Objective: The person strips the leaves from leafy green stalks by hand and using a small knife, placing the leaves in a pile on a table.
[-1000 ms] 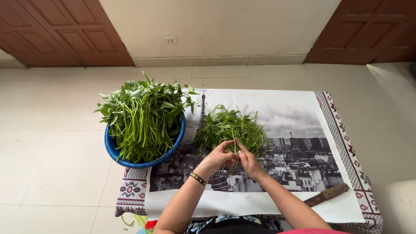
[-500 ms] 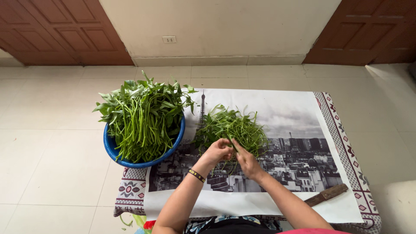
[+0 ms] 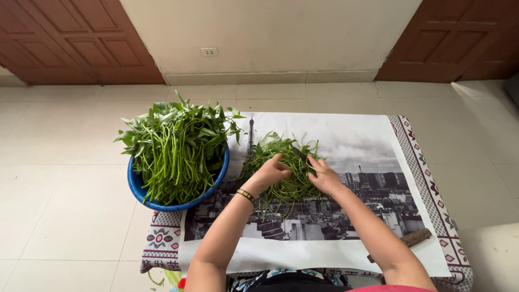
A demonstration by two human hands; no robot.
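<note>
Near the poster's middle, both hands pinch one green stem between them, left hand (image 3: 272, 172) and right hand (image 3: 323, 176) closed, above the loose pile of greens (image 3: 286, 186) beside the blue basin (image 3: 141, 190).

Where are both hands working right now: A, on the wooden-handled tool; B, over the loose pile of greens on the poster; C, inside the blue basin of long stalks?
B: the left hand and right hand meet over the loose pile of greens, apart from the blue basin.
</note>
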